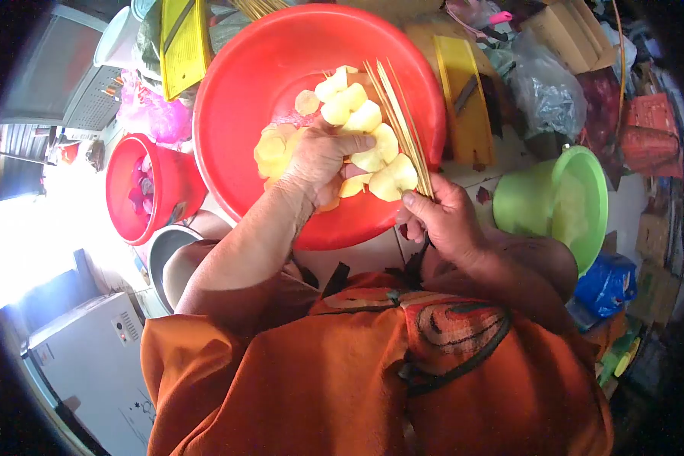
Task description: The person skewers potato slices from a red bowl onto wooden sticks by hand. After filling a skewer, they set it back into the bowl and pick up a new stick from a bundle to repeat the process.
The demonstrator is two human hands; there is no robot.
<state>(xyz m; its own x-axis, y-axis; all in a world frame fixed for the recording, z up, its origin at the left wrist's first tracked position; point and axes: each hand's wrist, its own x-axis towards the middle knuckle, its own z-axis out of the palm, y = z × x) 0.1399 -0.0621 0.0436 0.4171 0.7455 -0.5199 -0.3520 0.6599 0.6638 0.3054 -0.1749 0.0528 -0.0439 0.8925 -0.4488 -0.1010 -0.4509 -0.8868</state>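
Note:
Over a large red basin, my left hand is closed on a row of thin, pale yellow slices, with its thumb lying across them. The slices run in a folded line from the upper middle down toward my right hand. That hand pinches a bundle of thin wooden sticks near their lower ends, beside the last slice. The sticks point up and away. More loose yellow slices lie in the basin, partly hidden behind my left hand.
A smaller red bucket with purplish pieces stands at the left. A green bucket is at the right. Yellow slicer-like boards flank the basin. Plastic bags and an open cardboard box lie at the upper right.

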